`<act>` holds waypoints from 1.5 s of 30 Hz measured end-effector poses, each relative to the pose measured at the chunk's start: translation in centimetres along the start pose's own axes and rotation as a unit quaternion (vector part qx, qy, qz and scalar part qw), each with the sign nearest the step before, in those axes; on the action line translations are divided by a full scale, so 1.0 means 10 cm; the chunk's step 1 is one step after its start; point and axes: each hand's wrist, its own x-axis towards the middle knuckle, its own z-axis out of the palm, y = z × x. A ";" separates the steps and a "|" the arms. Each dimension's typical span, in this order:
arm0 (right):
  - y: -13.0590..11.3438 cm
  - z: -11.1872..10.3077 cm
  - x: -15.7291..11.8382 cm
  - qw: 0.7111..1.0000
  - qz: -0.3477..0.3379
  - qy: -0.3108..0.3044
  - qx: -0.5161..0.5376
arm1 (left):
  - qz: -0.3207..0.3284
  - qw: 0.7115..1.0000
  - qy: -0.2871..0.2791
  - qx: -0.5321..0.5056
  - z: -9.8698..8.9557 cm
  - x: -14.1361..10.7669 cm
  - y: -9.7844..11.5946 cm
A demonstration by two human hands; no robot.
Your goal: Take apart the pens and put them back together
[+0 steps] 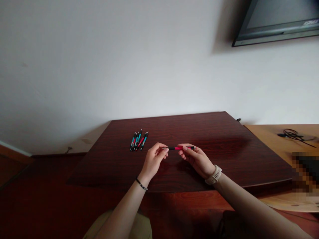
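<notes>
A red and black pen is held level between my two hands, above the dark wooden table. My left hand pinches its black end between thumb and fingers. At the other end, my right hand grips the pen's red part, with the black end showing past the fingers. Several pens, blue and black or red and black, lie side by side in a loose group on the table, left of and beyond my left hand.
A lighter wooden table adjoins on the right, with a coiled black cable on it. Behind the table stands a white wall, with a screen mounted at the upper right.
</notes>
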 end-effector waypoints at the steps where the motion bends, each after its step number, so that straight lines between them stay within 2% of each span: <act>1: 0.00 0.00 0.00 1.000 0.000 -0.001 -0.001 | -0.001 1.000 -0.001 -0.004 0.00 0.00 0.00; 8: -0.04 -0.02 0.03 1.000 -0.005 0.007 -0.008 | -0.005 1.000 0.003 -0.006 0.00 0.05 -0.04; 15: -0.08 -0.08 0.15 0.996 -0.033 0.037 -0.078 | 0.000 1.000 0.013 -0.004 -0.01 0.20 -0.14; 22: -0.02 -0.13 0.25 0.995 -0.046 0.031 -0.089 | -0.014 1.000 0.006 0.001 -0.03 0.32 -0.20; 28: 0.03 -0.15 0.24 0.994 -0.053 0.028 -0.091 | -0.020 1.000 0.012 0.015 -0.02 0.29 -0.31; 33: 0.02 -0.13 0.22 0.992 -0.068 0.032 -0.100 | -0.032 0.999 0.026 0.026 -0.01 0.27 -0.31; 39: 0.04 -0.15 0.23 0.992 -0.073 0.049 -0.092 | -0.021 0.999 -0.013 -0.029 0.01 0.27 -0.26; 45: 0.05 -0.16 0.24 0.991 -0.075 0.034 -0.108 | -0.028 0.999 0.023 -0.040 0.01 0.25 -0.27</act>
